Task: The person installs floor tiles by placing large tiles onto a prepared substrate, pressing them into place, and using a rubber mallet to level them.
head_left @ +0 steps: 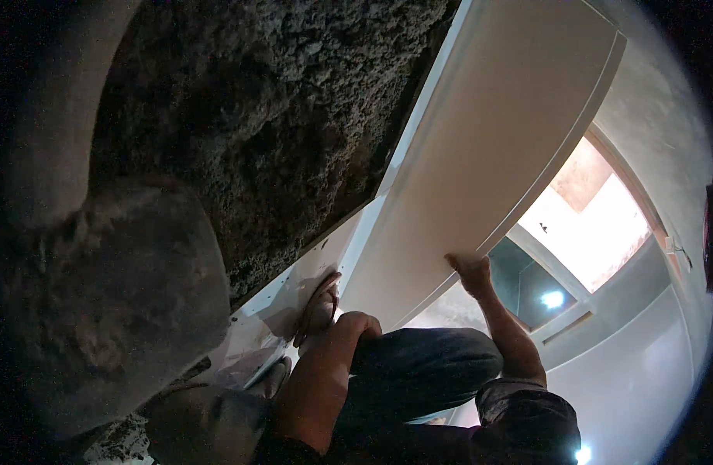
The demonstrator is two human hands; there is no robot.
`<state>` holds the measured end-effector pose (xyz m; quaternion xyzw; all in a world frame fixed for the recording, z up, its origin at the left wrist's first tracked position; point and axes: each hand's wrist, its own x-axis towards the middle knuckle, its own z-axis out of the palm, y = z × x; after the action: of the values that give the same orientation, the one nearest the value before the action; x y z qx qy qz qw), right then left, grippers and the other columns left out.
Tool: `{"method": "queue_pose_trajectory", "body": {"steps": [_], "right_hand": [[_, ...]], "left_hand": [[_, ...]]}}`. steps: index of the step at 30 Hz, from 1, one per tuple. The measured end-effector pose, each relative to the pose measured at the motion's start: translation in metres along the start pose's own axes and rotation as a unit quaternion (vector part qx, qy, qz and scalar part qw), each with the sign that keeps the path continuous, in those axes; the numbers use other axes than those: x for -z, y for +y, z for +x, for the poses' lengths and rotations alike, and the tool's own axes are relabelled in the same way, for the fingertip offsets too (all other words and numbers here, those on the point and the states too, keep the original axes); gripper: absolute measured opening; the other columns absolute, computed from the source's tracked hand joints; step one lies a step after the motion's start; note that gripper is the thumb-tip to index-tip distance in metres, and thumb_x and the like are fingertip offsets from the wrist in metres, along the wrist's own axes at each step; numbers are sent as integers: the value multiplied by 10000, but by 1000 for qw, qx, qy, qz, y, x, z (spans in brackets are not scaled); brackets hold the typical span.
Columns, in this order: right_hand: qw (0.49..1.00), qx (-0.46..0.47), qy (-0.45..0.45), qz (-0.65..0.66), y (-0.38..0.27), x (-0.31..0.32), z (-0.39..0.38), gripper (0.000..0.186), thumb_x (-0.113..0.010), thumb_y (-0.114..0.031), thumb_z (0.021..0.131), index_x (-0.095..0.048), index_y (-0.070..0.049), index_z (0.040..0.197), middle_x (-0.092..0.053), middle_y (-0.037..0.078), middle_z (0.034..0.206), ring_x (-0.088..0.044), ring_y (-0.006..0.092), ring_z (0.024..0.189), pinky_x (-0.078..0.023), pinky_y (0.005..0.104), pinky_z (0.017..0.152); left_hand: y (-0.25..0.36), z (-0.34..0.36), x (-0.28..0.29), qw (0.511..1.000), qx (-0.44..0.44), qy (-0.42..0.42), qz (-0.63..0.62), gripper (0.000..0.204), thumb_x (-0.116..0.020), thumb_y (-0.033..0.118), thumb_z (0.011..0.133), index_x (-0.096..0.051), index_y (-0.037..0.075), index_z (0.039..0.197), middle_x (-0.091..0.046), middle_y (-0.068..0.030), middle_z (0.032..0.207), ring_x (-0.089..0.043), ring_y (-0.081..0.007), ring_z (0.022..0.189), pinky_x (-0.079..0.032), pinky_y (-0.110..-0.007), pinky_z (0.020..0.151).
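Observation:
A large, flat off-white panel (pixel 480 139) stretches at a slant from the upper right down toward my knees. My right hand (pixel 473 271) grips its right edge, with a digit lying over the broad face. My left hand (pixel 362 324) is down by the panel's near end, beside my bent knee (pixel 426 360). Its knuckles are bent and its fingers curl out of sight, so what they hold is hidden. The panel's far end runs up to the top of the view.
Rough, dark, earthy-looking surface (pixel 271 139) lies left of the panel, bordered by a pale strip (pixel 364 225). My sandalled foot (pixel 318 314) rests by that strip. A rounded grey shape (pixel 116 302) fills the left. At right are a bright opening (pixel 597 225) and a pale wall (pixel 620 380).

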<state>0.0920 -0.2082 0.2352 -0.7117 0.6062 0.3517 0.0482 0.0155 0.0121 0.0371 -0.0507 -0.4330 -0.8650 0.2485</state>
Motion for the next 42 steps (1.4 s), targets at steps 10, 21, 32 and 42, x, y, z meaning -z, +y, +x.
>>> {"method": "queue_pose_trajectory", "body": {"steps": [10,21,32,42], "right_hand": [[968,86,-65,-225,1,5,2,232,-586,-219,908,-683,-181,1116,-701,34,1100,-679,220,939,-499,355,770],[984,98,-18,-151,0,5,5,160,-657,-230,899,-731,-118,984,-729,78,966,-709,230,858,-568,356,730],[998,-58,-18,15,0,-2,9,385,-801,-246,795,-639,31,1007,-702,154,907,-681,216,833,-555,353,707],[999,-2,-18,-29,13,-7,5,324,-791,-216,802,-655,29,965,-708,133,877,-684,206,783,-556,349,701]], "left_hand": [[4,-8,-1,1000,-10,-24,-4,394,-419,279,925,-591,91,1226,-563,-147,1317,-556,-289,1188,-412,-424,996],[-4,-5,-6,996,11,-90,15,399,-397,280,941,-581,89,1239,-555,-149,1329,-550,-291,1200,-406,-421,1007],[-15,9,-8,988,17,-151,15,404,-375,282,957,-571,86,1251,-547,-151,1341,-544,-293,1211,-400,-418,1019],[-19,11,-6,990,-5,-131,45,399,-393,327,956,-594,68,1184,-564,-181,1282,-567,-314,1141,-426,-436,973]]}}
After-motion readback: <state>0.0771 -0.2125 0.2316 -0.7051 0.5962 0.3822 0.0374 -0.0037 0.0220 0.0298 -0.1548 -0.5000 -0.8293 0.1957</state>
